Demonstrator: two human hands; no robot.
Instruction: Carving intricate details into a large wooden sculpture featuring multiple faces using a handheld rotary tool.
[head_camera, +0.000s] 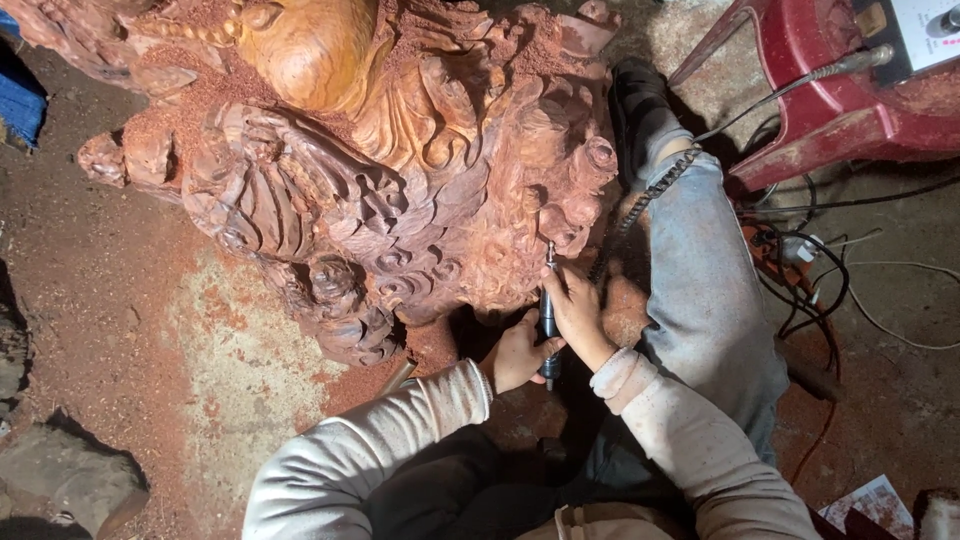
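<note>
A large reddish wood carving with curls and ridges lies on the floor, dusted with red sawdust. Both hands grip a slim dark rotary carving handpiece. My right hand wraps its upper part, close to the tip that touches the carving's lower right edge. My left hand holds the lower end of the tool. A coiled flexible shaft runs from the hands up along my jeans-clad right leg.
A red plastic stool at upper right carries a white control box, with tangled black cables beneath it. Grey stones lie at lower left. Red sawdust covers the concrete floor. A paper lies at lower right.
</note>
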